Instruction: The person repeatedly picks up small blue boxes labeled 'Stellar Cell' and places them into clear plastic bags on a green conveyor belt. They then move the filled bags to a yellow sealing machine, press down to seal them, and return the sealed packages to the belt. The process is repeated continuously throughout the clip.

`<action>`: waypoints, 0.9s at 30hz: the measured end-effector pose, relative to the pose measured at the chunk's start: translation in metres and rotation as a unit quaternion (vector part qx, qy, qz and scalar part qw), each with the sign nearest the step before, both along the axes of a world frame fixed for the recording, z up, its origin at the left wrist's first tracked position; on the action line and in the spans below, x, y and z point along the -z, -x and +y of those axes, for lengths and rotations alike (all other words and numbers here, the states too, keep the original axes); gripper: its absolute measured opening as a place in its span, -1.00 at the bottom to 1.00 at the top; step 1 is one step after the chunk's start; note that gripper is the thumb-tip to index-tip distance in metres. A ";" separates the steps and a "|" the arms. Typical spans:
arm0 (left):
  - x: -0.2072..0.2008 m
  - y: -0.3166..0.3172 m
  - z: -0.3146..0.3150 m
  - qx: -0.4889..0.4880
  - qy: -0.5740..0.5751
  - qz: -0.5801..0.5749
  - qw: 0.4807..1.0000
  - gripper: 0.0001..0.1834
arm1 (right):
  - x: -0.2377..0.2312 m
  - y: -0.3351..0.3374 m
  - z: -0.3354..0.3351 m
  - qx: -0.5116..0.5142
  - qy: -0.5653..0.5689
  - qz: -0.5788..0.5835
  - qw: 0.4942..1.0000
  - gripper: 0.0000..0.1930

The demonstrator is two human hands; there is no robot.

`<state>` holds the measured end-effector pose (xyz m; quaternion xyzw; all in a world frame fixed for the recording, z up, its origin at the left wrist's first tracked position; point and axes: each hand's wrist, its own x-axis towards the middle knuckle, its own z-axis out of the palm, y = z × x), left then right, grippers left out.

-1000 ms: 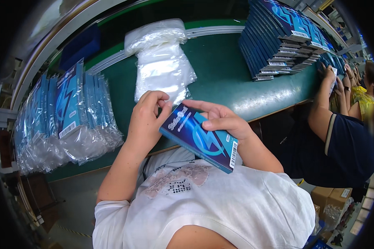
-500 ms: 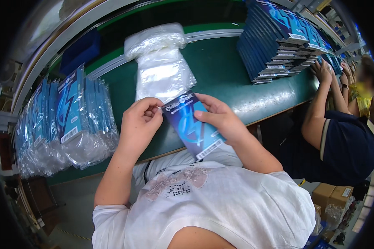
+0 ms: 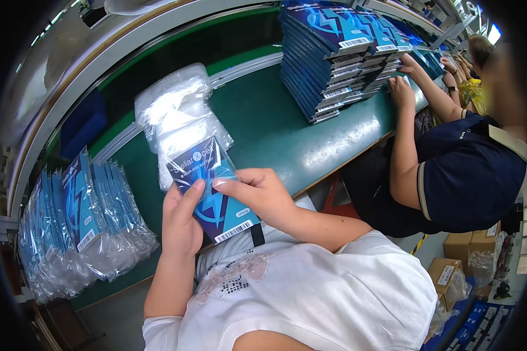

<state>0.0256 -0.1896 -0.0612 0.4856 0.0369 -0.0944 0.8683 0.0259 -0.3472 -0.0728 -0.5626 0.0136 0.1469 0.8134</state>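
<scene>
A flat blue box [image 3: 227, 212] with a lightning-bolt picture is tilted in front of me, just above the table's near edge. My left hand [image 3: 183, 217] grips its left side, thumb on the front face. From the right, my right hand [image 3: 260, 192] holds it too, thumb pressed on the front. Clear plastic shows around the box's upper end; how far it reaches over the box I cannot tell. Directly beyond lies a pile of clear plastic bags [image 3: 178, 108], partly covered by the box.
Bagged blue boxes [image 3: 76, 213] stand in rows at the left. Tall stacks of unbagged boxes [image 3: 310, 70] rise at the far right of the green table [image 3: 257, 111]. A co-worker in a dark shirt [image 3: 462, 175] reaches toward these stacks. Cartons [image 3: 448, 281] sit on the floor at right.
My left hand has gone from pinching near the box's top corner to gripping its left side. Clear plastic now shows around the box's upper end. The whole view has shifted.
</scene>
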 end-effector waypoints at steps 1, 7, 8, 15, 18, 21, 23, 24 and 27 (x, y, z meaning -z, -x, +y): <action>-0.002 -0.002 0.002 -0.004 0.003 -0.009 1.000 -0.62 | -0.003 -0.003 -0.001 -0.025 0.015 0.027 0.999 -0.75; -0.026 -0.007 0.015 -0.060 0.026 -0.003 0.998 -0.63 | -0.028 -0.008 -0.022 -0.144 0.248 -0.229 0.930 0.06; -0.022 -0.001 0.014 0.000 0.022 -0.019 1.000 -0.62 | -0.030 -0.010 -0.023 -0.105 0.277 -0.282 0.913 0.08; -0.023 0.014 0.004 0.223 -0.002 -0.051 0.974 -0.53 | -0.051 -0.003 -0.026 0.234 0.187 -0.519 0.801 -0.69; -0.019 0.004 0.012 0.227 0.003 -0.028 0.974 -0.49 | -0.054 -0.010 -0.015 0.177 0.202 -0.485 0.832 -0.83; -0.029 0.006 0.005 0.194 0.158 0.091 0.964 -0.45 | -0.038 -0.004 0.008 -0.062 0.171 -0.575 0.798 -0.76; -0.023 0.009 0.008 0.148 0.132 0.066 0.978 -0.49 | -0.041 0.001 0.015 -0.129 0.161 -0.606 0.768 -0.69; -0.028 0.012 0.006 0.107 0.092 0.031 0.990 -0.48 | -0.045 0.003 0.020 -0.170 0.146 -0.622 0.750 -0.65; -0.054 0.019 0.014 -0.002 0.051 -0.052 0.997 -0.35 | -0.052 -0.002 0.008 -0.176 0.071 -0.590 0.784 -0.55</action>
